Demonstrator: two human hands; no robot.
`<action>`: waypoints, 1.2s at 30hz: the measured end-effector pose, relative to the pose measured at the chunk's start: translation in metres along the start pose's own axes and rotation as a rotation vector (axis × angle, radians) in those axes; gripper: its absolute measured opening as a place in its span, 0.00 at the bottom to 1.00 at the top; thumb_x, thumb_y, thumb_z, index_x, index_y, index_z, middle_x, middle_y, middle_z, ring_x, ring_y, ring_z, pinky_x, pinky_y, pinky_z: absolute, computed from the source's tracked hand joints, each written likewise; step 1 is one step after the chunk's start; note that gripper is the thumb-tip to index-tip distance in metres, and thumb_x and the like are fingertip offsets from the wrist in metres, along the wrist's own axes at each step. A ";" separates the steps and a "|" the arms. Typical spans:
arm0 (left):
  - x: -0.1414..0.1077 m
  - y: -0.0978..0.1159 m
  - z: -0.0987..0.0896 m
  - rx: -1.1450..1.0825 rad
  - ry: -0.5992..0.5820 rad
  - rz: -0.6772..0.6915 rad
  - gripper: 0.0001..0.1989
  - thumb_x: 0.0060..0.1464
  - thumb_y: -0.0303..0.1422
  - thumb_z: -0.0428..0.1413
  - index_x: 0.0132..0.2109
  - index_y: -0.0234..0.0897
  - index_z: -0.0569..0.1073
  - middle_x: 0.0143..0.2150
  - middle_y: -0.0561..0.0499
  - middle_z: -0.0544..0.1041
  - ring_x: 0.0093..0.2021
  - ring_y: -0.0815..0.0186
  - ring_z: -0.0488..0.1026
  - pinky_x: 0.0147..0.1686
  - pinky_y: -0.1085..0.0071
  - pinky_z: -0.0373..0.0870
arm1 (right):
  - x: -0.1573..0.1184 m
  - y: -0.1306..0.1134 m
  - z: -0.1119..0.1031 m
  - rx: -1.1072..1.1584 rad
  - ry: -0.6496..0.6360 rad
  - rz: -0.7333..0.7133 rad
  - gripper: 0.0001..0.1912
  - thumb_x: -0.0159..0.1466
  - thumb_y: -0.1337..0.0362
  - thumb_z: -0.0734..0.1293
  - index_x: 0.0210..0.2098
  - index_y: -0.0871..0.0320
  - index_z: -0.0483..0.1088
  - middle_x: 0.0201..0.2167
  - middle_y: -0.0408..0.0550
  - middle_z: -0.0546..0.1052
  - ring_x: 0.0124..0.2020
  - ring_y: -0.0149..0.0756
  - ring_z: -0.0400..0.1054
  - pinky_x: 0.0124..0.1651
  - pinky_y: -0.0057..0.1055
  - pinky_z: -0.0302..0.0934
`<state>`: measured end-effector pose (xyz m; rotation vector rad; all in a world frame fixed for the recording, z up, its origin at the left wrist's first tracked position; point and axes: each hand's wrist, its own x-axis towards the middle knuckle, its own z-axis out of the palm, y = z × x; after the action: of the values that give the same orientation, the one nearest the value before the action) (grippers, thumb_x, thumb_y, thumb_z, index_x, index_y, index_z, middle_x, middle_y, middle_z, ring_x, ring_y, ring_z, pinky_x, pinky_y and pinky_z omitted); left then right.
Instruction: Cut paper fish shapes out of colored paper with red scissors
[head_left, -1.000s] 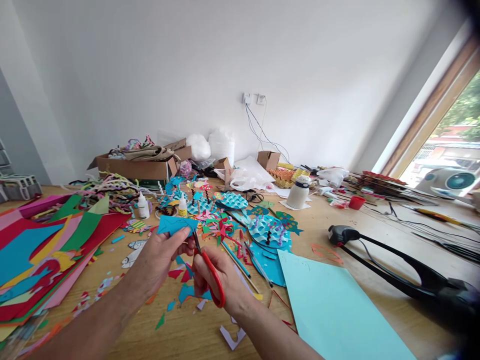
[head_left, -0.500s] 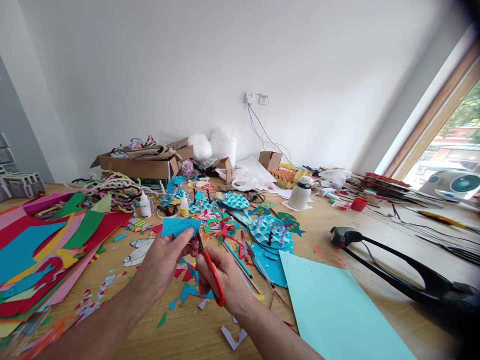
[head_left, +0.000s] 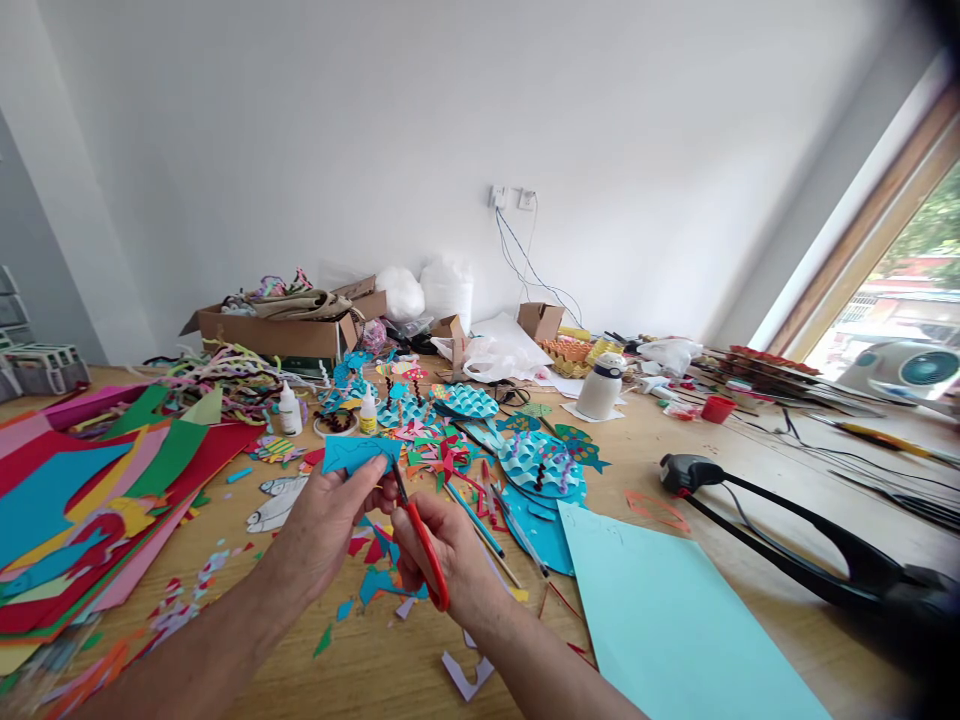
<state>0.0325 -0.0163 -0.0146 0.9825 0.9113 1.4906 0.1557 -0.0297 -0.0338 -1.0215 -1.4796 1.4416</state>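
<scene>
My left hand (head_left: 330, 520) pinches a piece of blue paper (head_left: 352, 453) that has a dark outline drawn on it. Around the red handles of a pair of scissors (head_left: 429, 556) my right hand (head_left: 442, 545) is closed. The scissors' dark blades meet the right edge of the blue paper; how far apart they stand I cannot tell. Below the hands, blue, red and lilac paper scraps (head_left: 379, 585) lie scattered on the wooden table (head_left: 360, 670). Two fish drawn on white paper (head_left: 276, 503) lie left of my left hand, partly covered by it.
Coloured paper sheets (head_left: 180, 450) pile up at the left. A pale turquoise sheet (head_left: 660, 600) and a black headband-like device (head_left: 795, 530) lie to the right. Glue bottles (head_left: 290, 410), blue wavy paper pieces (head_left: 536, 463) and a white flask (head_left: 600, 388) stand farther back, before a cardboard box (head_left: 277, 332).
</scene>
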 end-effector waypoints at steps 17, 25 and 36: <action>0.003 0.010 -0.007 0.072 -0.101 -0.050 0.07 0.40 0.34 0.63 0.22 0.35 0.76 0.19 0.54 0.77 0.21 0.71 0.71 0.25 0.76 0.70 | 0.004 0.005 -0.004 -0.034 -0.024 -0.005 0.27 0.52 0.39 0.64 0.18 0.57 0.58 0.10 0.35 0.60 0.11 0.24 0.55 0.13 0.19 0.47; 0.006 0.017 -0.011 0.123 -0.148 -0.096 0.07 0.41 0.34 0.63 0.23 0.35 0.78 0.20 0.52 0.77 0.23 0.70 0.72 0.26 0.76 0.69 | 0.006 0.008 -0.004 -0.027 -0.007 -0.024 0.24 0.52 0.44 0.66 0.16 0.56 0.57 0.10 0.34 0.57 0.10 0.23 0.53 0.12 0.20 0.45; 0.010 0.018 -0.018 0.170 -0.192 -0.093 0.07 0.42 0.35 0.63 0.24 0.35 0.77 0.22 0.52 0.78 0.25 0.69 0.73 0.26 0.75 0.70 | 0.002 0.002 -0.006 -0.077 -0.044 0.011 0.24 0.53 0.42 0.65 0.20 0.57 0.59 0.11 0.36 0.62 0.11 0.24 0.56 0.14 0.20 0.48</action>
<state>0.0085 -0.0090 -0.0030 1.1697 0.9423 1.2324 0.1606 -0.0255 -0.0356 -1.0515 -1.5742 1.4324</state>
